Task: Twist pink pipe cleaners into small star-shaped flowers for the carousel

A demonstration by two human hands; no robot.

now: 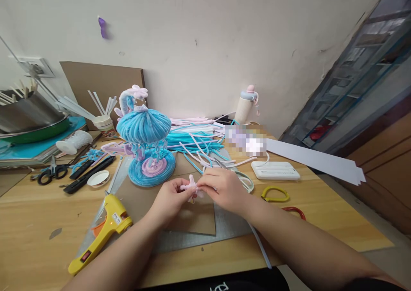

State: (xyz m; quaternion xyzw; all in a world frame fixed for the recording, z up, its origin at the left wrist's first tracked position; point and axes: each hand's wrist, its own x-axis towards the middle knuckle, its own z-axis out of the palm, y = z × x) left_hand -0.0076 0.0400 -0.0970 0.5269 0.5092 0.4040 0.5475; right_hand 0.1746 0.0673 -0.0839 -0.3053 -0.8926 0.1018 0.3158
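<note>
Between my two hands is a small pale pink pipe-cleaner flower (192, 182), held above a sheet of brown cardboard (201, 220). My left hand (171, 199) pinches it from the left, thumb and fingers closed on its petals. From the right, my right hand (223, 189) also grips it with fingertips pressed together; the fingers partly cover it. Behind my left hand stands a blue and pink pipe-cleaner lamp shape (144, 126) with a pleated top and a round coiled base (135, 175). A yellow glue gun (111, 226) lies left of my left forearm.
Blue and pink pipe cleaners (192, 139) are heaped at the back. Black scissors (53, 172), a white spool (74, 142) and a metal pot (30, 113) sit left. To the right are a white power bank (275, 170), yellow-handled pliers (275, 199) and a bottle (245, 104).
</note>
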